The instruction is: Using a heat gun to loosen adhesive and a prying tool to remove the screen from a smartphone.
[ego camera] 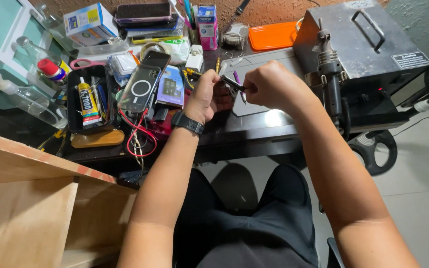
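While pinched between both hands | small dark part | left hand | right hand

A small dark part is pinched in the fingers of the left hand, which is raised just above the dark desk edge and wears a black wristwatch. Most of the part is hidden by the curled fingers, so its shape cannot be told. A slim tool with a purple grip is held in the closed right hand; it is tilted, its thin metal tip pointed toward the left hand and met at the dark part. Both things are kept close together between the two fists.
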